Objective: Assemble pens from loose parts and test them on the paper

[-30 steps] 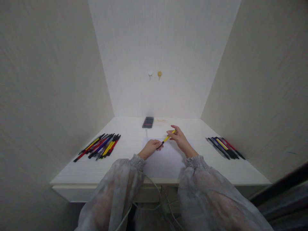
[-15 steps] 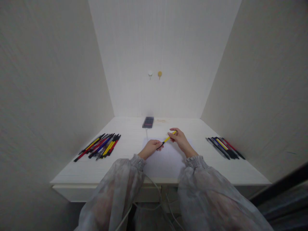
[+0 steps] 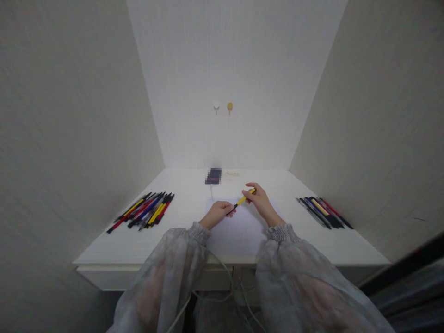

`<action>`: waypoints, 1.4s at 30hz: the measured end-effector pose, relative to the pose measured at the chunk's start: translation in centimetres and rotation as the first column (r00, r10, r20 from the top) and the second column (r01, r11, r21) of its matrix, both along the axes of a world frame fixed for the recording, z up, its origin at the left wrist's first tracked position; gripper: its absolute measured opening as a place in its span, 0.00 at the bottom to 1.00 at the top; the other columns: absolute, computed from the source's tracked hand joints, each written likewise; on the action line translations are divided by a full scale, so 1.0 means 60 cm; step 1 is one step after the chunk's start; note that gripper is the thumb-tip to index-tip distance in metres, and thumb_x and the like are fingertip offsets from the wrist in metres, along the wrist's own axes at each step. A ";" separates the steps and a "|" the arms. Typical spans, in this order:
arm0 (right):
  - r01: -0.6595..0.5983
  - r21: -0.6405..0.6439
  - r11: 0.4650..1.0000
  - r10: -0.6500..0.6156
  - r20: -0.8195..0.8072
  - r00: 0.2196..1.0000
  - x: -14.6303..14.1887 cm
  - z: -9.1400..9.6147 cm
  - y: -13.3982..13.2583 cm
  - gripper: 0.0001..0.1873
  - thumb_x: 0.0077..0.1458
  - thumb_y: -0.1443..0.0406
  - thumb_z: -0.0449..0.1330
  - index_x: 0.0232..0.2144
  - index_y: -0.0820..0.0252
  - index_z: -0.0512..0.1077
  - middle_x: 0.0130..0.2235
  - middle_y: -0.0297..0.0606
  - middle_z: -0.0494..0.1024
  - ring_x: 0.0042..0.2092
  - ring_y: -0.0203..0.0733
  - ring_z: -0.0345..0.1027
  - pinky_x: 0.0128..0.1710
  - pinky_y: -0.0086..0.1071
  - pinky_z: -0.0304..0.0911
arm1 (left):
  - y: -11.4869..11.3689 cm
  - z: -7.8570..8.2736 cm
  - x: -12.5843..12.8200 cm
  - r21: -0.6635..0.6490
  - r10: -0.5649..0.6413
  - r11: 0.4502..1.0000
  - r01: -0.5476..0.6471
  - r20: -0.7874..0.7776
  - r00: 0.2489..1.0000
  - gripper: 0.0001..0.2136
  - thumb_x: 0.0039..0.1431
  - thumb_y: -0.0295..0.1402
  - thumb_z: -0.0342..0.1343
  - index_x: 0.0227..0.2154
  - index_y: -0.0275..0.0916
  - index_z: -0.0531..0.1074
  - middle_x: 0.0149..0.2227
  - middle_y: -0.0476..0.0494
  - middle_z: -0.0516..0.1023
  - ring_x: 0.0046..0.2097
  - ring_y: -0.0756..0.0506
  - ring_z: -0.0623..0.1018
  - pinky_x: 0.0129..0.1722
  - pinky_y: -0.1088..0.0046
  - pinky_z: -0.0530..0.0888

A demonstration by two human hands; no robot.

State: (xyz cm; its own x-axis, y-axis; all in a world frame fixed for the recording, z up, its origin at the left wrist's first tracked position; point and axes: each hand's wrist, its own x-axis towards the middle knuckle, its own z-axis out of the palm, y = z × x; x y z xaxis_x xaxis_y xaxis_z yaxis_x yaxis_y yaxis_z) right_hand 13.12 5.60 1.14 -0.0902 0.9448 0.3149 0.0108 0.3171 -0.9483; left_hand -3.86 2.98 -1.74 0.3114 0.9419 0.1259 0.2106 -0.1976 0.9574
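While gripping yellow pen [image 3: 242, 200] in closed left hand [image 3: 219, 213], pinching other end with half-curled right hand [image 3: 258, 198] above paper [image 3: 239, 240]. Prob midway, going by fat pen pile [image 3: 150, 210] near desk's [image 3: 189, 185] left edge, skimpier pile [image 3: 322, 212] near right.

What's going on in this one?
A person seated or standing at a white desk holds one yellow-and-black pen in both hands, above a sheet of paper. The left hand grips its black end; the fingers of the right hand are at its yellow end. A jumbled pile of pens lies to the left, and a smaller group of pens to the right.
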 end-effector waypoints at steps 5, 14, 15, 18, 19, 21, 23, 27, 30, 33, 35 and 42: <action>-0.035 0.037 0.999 0.039 -0.104 0.994 0.002 0.006 -0.003 0.20 0.36 0.66 0.62 0.35 0.59 0.63 0.22 0.27 0.68 0.24 0.32 0.63 0.25 0.28 0.60 | 0.001 -0.001 -0.001 -0.015 0.008 1.000 -0.008 -0.006 1.000 0.14 0.48 0.40 0.50 0.23 0.31 0.71 0.17 0.50 0.68 0.21 0.54 0.64 0.25 0.78 0.60; -0.075 0.044 0.996 0.085 -0.314 0.945 0.005 0.016 -0.005 0.24 0.34 0.69 0.62 0.38 0.58 0.61 0.26 0.29 0.72 0.28 0.34 0.67 0.26 0.26 0.58 | -0.001 0.002 -0.002 0.002 0.029 1.000 -0.029 -0.014 0.999 0.14 0.49 0.39 0.49 0.23 0.31 0.71 0.17 0.50 0.68 0.21 0.54 0.64 0.25 0.78 0.60; -0.060 0.047 0.997 0.072 -0.333 0.940 0.006 0.016 -0.005 0.25 0.34 0.70 0.62 0.39 0.57 0.61 0.26 0.29 0.72 0.27 0.34 0.66 0.26 0.26 0.57 | -0.001 0.002 -0.002 0.005 0.026 1.000 -0.026 -0.014 1.000 0.14 0.49 0.39 0.49 0.23 0.31 0.71 0.17 0.50 0.68 0.22 0.54 0.64 0.26 0.78 0.60; -0.004 0.052 0.999 0.023 -0.378 0.925 0.008 0.018 -0.004 0.26 0.35 0.69 0.62 0.39 0.57 0.60 0.26 0.28 0.71 0.27 0.33 0.66 0.26 0.26 0.57 | 0.000 0.001 -0.002 0.011 0.020 1.000 -0.020 -0.021 1.000 0.14 0.49 0.38 0.49 0.23 0.31 0.71 0.18 0.50 0.69 0.22 0.54 0.65 0.26 0.78 0.61; 0.019 0.053 0.998 0.004 -0.393 0.920 0.009 0.019 -0.004 0.26 0.35 0.69 0.62 0.39 0.57 0.60 0.26 0.28 0.71 0.27 0.33 0.66 0.26 0.26 0.57 | 0.000 0.002 -0.002 0.011 0.022 1.000 -0.022 -0.028 0.999 0.13 0.49 0.38 0.49 0.23 0.31 0.71 0.18 0.50 0.69 0.22 0.54 0.65 0.26 0.78 0.61; 0.061 0.056 0.997 -0.032 -0.418 0.908 0.011 0.021 -0.005 0.25 0.35 0.69 0.63 0.39 0.57 0.60 0.26 0.29 0.71 0.27 0.33 0.67 0.25 0.26 0.57 | -0.001 0.003 -0.002 0.014 0.025 1.000 -0.025 -0.044 0.999 0.13 0.49 0.38 0.49 0.23 0.32 0.71 0.18 0.50 0.69 0.22 0.53 0.65 0.26 0.77 0.61; 0.096 0.056 0.994 -0.062 -0.436 0.898 0.011 0.024 -0.006 0.25 0.35 0.68 0.63 0.39 0.57 0.60 0.26 0.29 0.71 0.27 0.33 0.67 0.25 0.26 0.57 | -0.002 0.005 -0.002 0.023 0.025 0.999 -0.024 -0.055 0.998 0.13 0.49 0.37 0.49 0.23 0.32 0.71 0.18 0.49 0.69 0.22 0.53 0.65 0.27 0.77 0.61; 0.172 0.064 0.983 -0.123 -0.465 0.877 0.012 0.027 -0.005 0.23 0.35 0.67 0.63 0.38 0.58 0.61 0.26 0.29 0.71 0.26 0.33 0.66 0.23 0.25 0.57 | 0.000 0.003 -0.002 0.033 0.027 0.999 -0.025 -0.061 0.998 0.12 0.49 0.37 0.49 0.24 0.32 0.72 0.18 0.49 0.69 0.22 0.53 0.66 0.27 0.77 0.62; 0.215 0.062 0.975 -0.158 -0.486 0.860 0.015 0.025 -0.002 0.22 0.35 0.67 0.63 0.36 0.58 0.62 0.26 0.29 0.71 0.26 0.32 0.66 0.22 0.24 0.57 | 0.002 0.000 -0.004 0.054 0.051 0.997 -0.047 -0.074 0.996 0.12 0.48 0.37 0.50 0.24 0.32 0.72 0.19 0.49 0.71 0.23 0.52 0.67 0.27 0.77 0.62; 0.268 0.042 0.962 -0.207 -0.525 0.826 0.019 0.021 0.005 0.21 0.35 0.67 0.63 0.35 0.58 0.62 0.26 0.29 0.70 0.26 0.32 0.66 0.21 0.24 0.57 | 0.001 -0.001 -0.006 0.097 0.107 0.991 -0.095 -0.125 0.986 0.11 0.45 0.36 0.53 0.25 0.33 0.73 0.21 0.49 0.71 0.25 0.52 0.67 0.27 0.77 0.62; 0.298 0.016 0.955 -0.240 -0.553 0.798 0.022 0.018 0.009 0.21 0.33 0.67 0.63 0.34 0.58 0.62 0.26 0.29 0.70 0.25 0.32 0.66 0.21 0.24 0.57 | -0.001 0.001 -0.006 0.125 0.147 0.984 -0.128 -0.151 0.978 0.11 0.43 0.36 0.56 0.26 0.33 0.73 0.22 0.49 0.71 0.25 0.52 0.67 0.27 0.77 0.62; 0.301 -0.059 0.952 -0.281 -0.565 0.776 0.023 0.014 0.013 0.20 0.32 0.69 0.63 0.32 0.58 0.62 0.24 0.28 0.70 0.24 0.32 0.66 0.21 0.24 0.58 | -0.007 0.011 -0.005 0.146 0.191 0.974 -0.173 -0.121 0.974 0.09 0.41 0.33 0.57 0.27 0.33 0.72 0.24 0.48 0.72 0.27 0.52 0.67 0.29 0.76 0.63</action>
